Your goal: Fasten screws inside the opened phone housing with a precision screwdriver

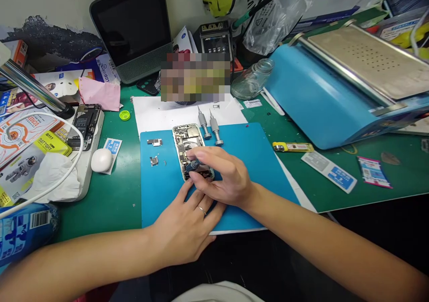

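Observation:
An opened phone (pixel 182 148) lies on the blue mat (pixel 258 172), its inner parts showing. My right hand (pixel 223 172) is over the phone's lower half, thumb and fingers closed around a small dark screwdriver (pixel 192 165). The tip of the tool is hard to make out. Below it, my left hand (pixel 189 219) rests with its fingers spread at the phone's bottom edge, partly under my right hand, and holds nothing. Two grey screwdrivers (pixel 203 123) lie past the phone's upper right. Small loose boards (pixel 154 161) sit on the mat to its left.
A blue machine (pixel 321 96) with a metal plate stands at the right. A yellow cutter (pixel 292 147) lies near the mat. On the left are another opened phone (pixel 83 125), a white round case (pixel 101 160) and a cable. A glass jar (pixel 253 78) and a screen (pixel 134 29) stand behind.

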Demonstrator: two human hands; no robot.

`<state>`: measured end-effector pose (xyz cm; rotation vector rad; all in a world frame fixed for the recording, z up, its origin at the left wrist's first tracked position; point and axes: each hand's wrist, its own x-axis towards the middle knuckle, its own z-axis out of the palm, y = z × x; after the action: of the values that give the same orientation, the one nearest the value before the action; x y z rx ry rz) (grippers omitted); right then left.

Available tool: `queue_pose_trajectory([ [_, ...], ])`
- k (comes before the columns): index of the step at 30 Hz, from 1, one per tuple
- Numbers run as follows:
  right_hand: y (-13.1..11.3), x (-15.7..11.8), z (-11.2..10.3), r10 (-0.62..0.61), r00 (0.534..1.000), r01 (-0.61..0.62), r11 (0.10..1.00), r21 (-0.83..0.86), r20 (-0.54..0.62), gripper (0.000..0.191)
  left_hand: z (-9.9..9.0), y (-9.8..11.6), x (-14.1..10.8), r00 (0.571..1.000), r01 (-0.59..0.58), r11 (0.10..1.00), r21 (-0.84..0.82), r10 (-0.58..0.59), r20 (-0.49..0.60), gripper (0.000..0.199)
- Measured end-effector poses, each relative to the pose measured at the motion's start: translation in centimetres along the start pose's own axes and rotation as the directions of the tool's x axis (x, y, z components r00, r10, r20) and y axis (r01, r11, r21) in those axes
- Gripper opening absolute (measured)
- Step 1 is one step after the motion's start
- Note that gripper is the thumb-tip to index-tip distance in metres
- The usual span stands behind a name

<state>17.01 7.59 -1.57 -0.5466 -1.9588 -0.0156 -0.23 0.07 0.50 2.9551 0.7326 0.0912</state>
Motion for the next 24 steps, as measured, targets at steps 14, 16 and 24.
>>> queue_pose_trajectory([
  [14, -0.12, 0.01, -0.18, 0.016, 1.000, -0.016, 1.000, -0.008, 0.014, 0.060, 0.30, 0.07, 0.08, 1.000, -0.001, 1.000, -0.006, 0.001, -0.011, 0.070],
  [16, -0.15, -0.02, -0.16, 0.023, 1.000, -0.023, 1.000, -0.010, 0.010, 0.059, 0.32, 0.07, 0.07, 1.000, -0.001, 1.000, -0.008, 0.001, -0.011, 0.069],
  [24, -0.01, -0.06, -0.12, 0.016, 1.000, -0.016, 1.000, 0.007, 0.016, 0.060, 0.23, 0.02, 0.10, 1.000, 0.001, 1.000, -0.017, -0.001, -0.017, 0.071],
])
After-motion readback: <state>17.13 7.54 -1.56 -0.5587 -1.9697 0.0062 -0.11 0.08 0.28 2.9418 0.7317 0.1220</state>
